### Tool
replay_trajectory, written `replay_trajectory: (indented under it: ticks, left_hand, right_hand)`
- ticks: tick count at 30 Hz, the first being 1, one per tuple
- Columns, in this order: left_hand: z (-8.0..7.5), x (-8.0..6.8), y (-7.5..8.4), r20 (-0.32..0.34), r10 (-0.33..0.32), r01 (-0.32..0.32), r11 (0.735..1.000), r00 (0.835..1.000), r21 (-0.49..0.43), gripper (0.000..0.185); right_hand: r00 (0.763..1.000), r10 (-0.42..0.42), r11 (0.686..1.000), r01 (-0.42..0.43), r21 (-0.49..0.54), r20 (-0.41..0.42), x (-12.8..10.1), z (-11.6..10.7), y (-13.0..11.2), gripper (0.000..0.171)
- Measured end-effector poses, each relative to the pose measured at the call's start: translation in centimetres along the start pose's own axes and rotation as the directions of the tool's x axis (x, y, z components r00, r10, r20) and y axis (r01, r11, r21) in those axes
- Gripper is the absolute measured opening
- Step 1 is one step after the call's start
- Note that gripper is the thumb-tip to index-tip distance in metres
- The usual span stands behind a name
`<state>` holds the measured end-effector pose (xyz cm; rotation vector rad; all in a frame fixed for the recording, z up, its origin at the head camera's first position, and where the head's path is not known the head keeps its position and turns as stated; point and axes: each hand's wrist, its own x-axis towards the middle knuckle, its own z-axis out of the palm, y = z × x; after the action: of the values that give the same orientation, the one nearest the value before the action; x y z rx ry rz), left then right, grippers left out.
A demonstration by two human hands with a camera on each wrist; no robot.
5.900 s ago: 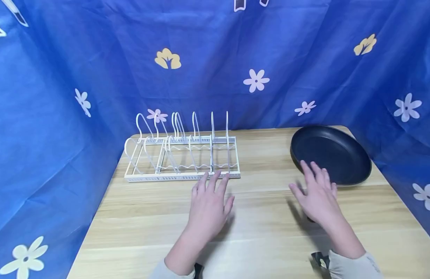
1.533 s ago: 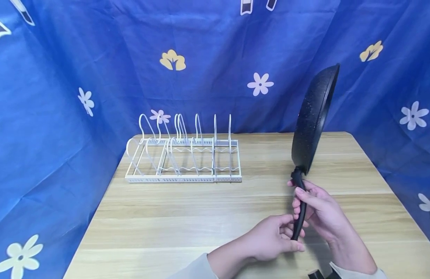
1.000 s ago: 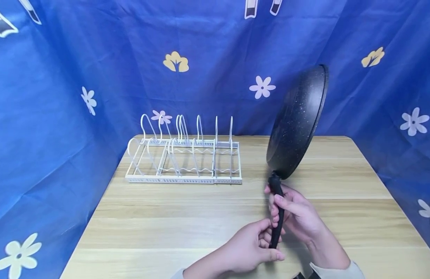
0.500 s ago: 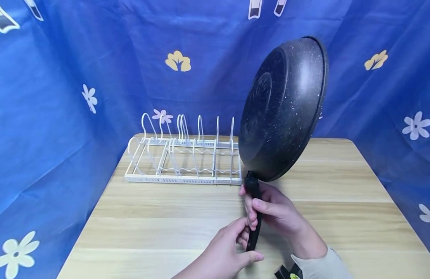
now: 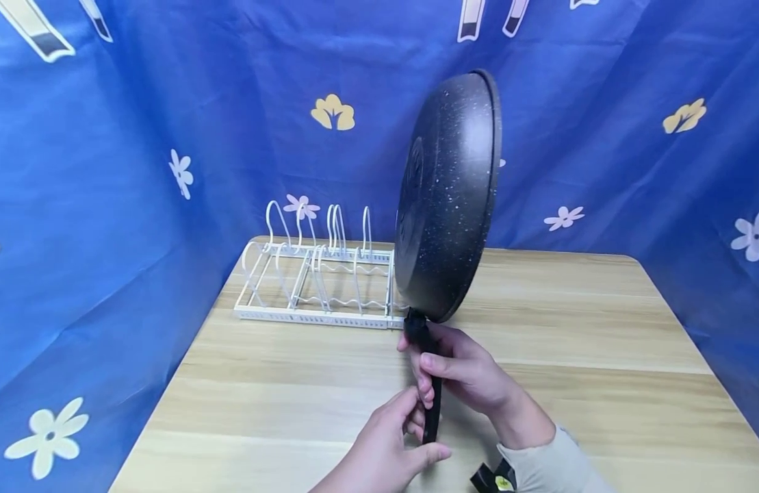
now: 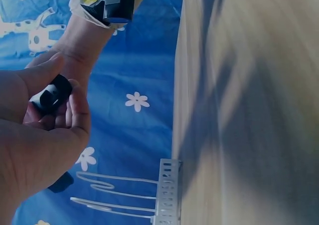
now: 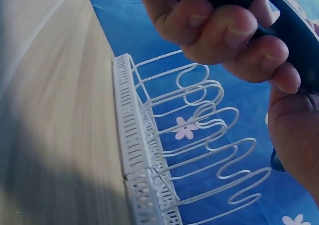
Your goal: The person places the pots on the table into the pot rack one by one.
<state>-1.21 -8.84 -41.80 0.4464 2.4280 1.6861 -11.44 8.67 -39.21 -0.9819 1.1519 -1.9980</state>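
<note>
A black speckled frying pan (image 5: 449, 205) is held up on edge in the head view, its underside turned left and its rim to the right. My right hand (image 5: 471, 373) grips the handle (image 5: 434, 411) just below the pan body. Lower down, my left hand (image 5: 385, 438) holds the handle's end between thumb and fingers; the left wrist view shows that handle end (image 6: 54, 94) inside the curled fingers. Behind the pan stands a white wire rack (image 5: 330, 320) with upright loops, its right end hidden by the pan. In the right wrist view the rack (image 7: 133, 135) lies beyond my fingers.
The rack sits near the back left of a light wooden table (image 5: 570, 383). A blue flowered cloth (image 5: 231, 103) encloses the back and both sides. A black wrist device (image 5: 493, 477) shows at my right sleeve.
The pan first lay flat at the right with both hands open. Since then both hands have taken its handle, lifted and turned it on edge, and carried it left, in front of the rack's right end.
</note>
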Motion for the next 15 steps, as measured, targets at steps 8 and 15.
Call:
replay_trajectory:
  ticks: [8, 15]
  left_hand:
    - [0.1, 0.1, -0.8, 0.022, -0.065, 0.067, 0.993, 0.998, -0.094, 0.051]
    - [0.3, 0.3, -1.6, 0.042, -0.121, 0.127, 0.973, 0.992, -0.193, 0.054]
  right_hand:
    - [0.996, 0.08, 0.997, -0.079, 0.017, -0.031, 0.0, -1.1, 1.1, 0.022]
    - [0.989, 0.146, 0.986, -0.143, 0.092, -0.03, 0.2, -2.1, 2.1, 0.02]
